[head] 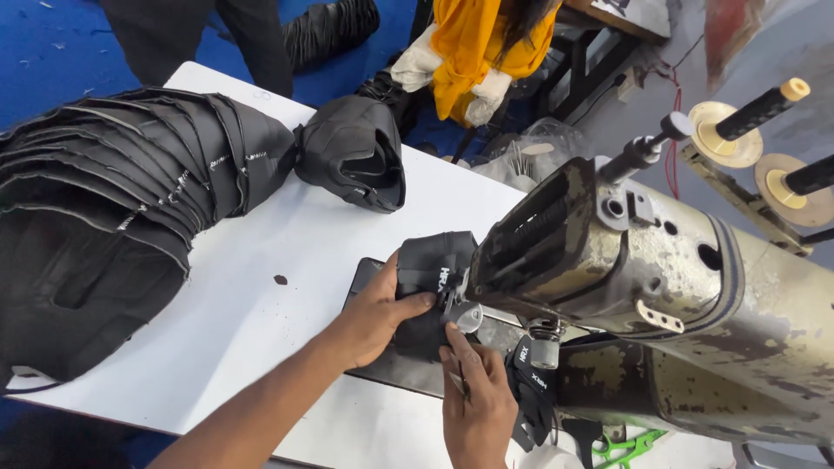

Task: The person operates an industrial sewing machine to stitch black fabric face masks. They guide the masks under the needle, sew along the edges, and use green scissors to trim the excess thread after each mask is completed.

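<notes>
Clearly, your left hand (378,308) lay on the black fabric piece (430,278) at the sewing machine (660,287), thumb on top and fingers curled over its near edge, pinching it flat against the machine bed. That piece sat right under the worn, paint-chipped head of the machine, touching the presser foot area, with a small white-printed label on its upper face. Your right hand (476,391) came up from below, fingers pressed together, the fingertips touching the lower edge of the same piece just beside the needle; whether it pinched the cloth or only steadied it, you could not tell from this view. A second black strap-like piece (532,382) hung down beside your right hand, under the machine head.

Well apart to your left, a tall fanned stack of black cut pieces (130,182) lay across the white table (261,330), and a folded black bundle (352,152) sat just beside the stack's far end. Green-handled scissors (630,445) rested near the bottom edge, under the machine. Two thread stands (756,122) stood behind the head. Another person in a yellow garment (473,48) was beyond the table.
</notes>
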